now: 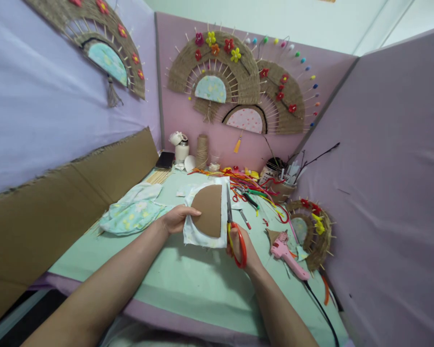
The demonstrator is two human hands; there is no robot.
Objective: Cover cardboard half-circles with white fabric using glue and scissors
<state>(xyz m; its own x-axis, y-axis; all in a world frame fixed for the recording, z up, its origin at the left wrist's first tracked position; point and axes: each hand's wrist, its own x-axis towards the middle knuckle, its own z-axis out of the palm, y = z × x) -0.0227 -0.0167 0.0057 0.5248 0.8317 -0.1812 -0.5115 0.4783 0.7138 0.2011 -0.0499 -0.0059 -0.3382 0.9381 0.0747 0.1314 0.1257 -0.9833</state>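
Observation:
My left hand (179,218) pinches a brown half-round piece of cardboard (207,212) together with the pale printed fabric (206,242) behind it, thumb on the cardboard. The fabric extends past the cardboard on every side. In my right hand (244,248) is a pair of scissors (242,250) with red and yellow handles, fingers through the loops. Its blades point away from me, along the fabric's right edge. Whether they are cutting into the fabric I cannot tell. A larger crumpled cloth (133,212) of pale green with yellow flowers lies to the left of my left hand.
A pink glue gun (289,258) with a black cord lies at the right, beside a small twine fan (320,241). Pliers (251,198) and coloured pipe cleaners (253,183) lie beyond my hands. A twine spool (202,152) stands at the back; a cardboard sheet (75,188) borders the left.

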